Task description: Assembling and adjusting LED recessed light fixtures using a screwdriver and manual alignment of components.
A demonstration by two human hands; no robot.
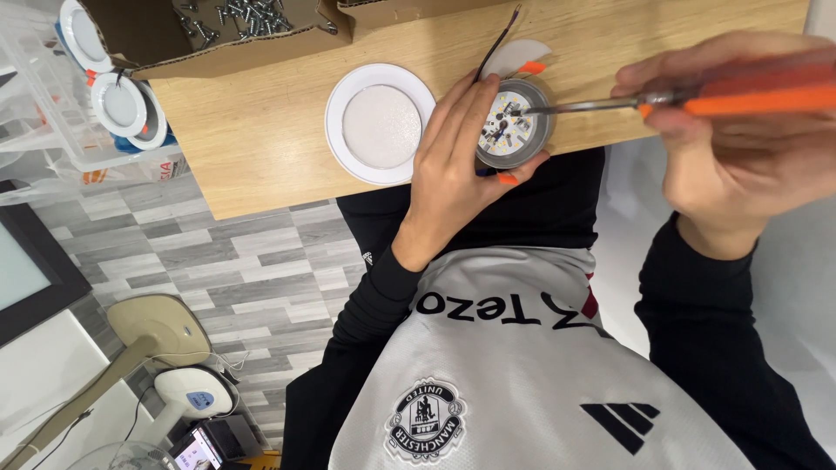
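Two hands at work over a wooden bench [261, 139], seen from above.

Far left: clear plastic bin [43, 104] holding round white lamp fittings [117, 104] with orange clips. Above it, an open cardboard box [218, 35] with a heap of loose screws [252, 13] inside.

Left of centre on the bench: round white lamp cover [380, 124], lying flat, frosted disc in a white rim, apart from the box and just beside the left hand.

Centre: left hand [453, 165], palm down, fingers [475, 104] curled around the near and left side of a round lamp body [514, 124], thumb under its near edge. Grip closed on it. The lamp body sits at the bench's near edge, open face up, circuit board with small components showing inside a grey metal ring. Orange clip at its near side, another at its far side. A dark wire [496, 43] runs away from it across the bench, up and slightly right. A white disc piece [514, 57] lies just behind the lamp body.

Right: right hand [723, 130] closed around the orange handle of a screwdriver [662, 102]. Long axis of the screwdriver nearly level across the view, handle to the right, metal shaft pointing left. Tip rests on the circuit board inside the lamp body, right of its middle.

Below: grey patterned floor [244, 278], person's white shirt and black sleeves.
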